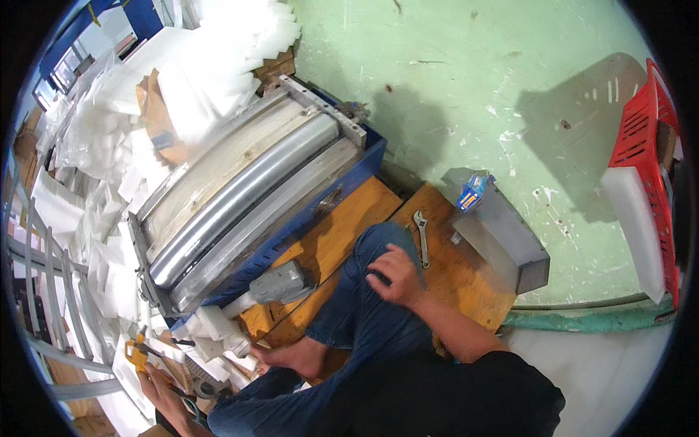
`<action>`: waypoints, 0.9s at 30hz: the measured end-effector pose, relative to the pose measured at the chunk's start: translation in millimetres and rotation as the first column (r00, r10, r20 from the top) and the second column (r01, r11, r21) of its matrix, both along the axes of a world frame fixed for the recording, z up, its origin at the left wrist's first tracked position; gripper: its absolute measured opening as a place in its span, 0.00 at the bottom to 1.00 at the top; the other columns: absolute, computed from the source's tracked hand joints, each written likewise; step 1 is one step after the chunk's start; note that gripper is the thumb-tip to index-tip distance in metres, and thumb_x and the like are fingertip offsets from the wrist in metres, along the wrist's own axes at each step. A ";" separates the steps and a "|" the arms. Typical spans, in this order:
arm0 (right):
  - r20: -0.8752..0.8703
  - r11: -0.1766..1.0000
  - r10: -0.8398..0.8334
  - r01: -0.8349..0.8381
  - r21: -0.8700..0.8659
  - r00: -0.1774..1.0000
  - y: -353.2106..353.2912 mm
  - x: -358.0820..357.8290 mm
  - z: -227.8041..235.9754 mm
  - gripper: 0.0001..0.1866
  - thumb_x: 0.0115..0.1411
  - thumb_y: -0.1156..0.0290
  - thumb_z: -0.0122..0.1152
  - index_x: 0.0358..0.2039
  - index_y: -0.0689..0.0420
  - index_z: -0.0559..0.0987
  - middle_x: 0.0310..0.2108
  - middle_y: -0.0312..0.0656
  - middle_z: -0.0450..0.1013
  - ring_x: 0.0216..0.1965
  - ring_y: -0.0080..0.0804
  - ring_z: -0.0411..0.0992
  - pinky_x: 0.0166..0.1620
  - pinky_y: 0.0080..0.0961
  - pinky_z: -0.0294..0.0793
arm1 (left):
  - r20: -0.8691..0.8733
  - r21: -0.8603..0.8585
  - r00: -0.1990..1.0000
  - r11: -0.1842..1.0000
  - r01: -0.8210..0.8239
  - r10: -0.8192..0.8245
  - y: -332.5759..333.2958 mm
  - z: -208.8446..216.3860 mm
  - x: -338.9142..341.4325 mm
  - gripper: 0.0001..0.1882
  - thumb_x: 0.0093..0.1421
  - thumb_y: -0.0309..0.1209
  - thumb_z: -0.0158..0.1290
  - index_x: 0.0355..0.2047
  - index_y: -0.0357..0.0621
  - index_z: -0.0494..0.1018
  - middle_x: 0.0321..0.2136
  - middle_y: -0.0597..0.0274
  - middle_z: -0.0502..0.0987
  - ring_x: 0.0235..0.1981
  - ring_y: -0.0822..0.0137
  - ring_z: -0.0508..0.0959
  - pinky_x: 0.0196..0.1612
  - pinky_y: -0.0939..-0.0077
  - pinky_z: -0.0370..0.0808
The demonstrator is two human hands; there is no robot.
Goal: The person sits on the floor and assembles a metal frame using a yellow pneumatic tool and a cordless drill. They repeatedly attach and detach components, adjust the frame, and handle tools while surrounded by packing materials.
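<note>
My left hand [159,390] is low at the left, with its fingers against a yellow tool [135,352] among white foam pieces; the tool's exact kind is unclear. My right hand [398,278] hovers over my bent knee, fingers loosely curled and apart, nothing in them. Ahead of me lies a long shiny metal roller [247,200] in a metal frame, set on a blue base [375,154]. In front of it rests a grey block-headed mallet-like tool [280,282] with a pale handle. To the right of my knee, an adjustable wrench [422,239] lies on a wooden board.
White foam sheets [211,62] are heaped along the left, beside curved grey metal bars [69,295]. A grey bin [506,237] with a blue packet [475,191] stands at the right. Farther right are a red crate [635,131] and a white foam slab [635,229] on the green floor [466,80].
</note>
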State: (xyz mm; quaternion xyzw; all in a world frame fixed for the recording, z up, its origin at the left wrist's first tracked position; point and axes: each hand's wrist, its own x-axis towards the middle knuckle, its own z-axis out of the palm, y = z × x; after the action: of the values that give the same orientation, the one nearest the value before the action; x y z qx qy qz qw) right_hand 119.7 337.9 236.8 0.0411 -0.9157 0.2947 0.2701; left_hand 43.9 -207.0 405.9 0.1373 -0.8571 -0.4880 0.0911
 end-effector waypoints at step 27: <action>0.184 0.205 -0.083 0.198 -0.958 0.979 146.1 -201.5 47.7 0.07 0.61 0.69 0.63 0.33 0.57 0.75 0.22 0.35 0.70 0.12 0.21 0.65 0.13 0.24 0.68 | 0.545 -0.397 0.542 0.372 0.839 -0.640 401.2 -94.7 16.4 0.39 0.61 0.38 0.58 0.66 0.35 0.53 0.47 0.36 0.75 0.48 0.41 0.78 0.51 0.41 0.72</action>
State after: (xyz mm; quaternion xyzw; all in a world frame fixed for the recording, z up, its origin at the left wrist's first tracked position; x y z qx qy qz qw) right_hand -81.8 484.0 284.5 -0.2331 -0.5420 0.7770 0.2195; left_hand 60.3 194.2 311.2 -0.2335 -0.9343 -0.1366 -0.2320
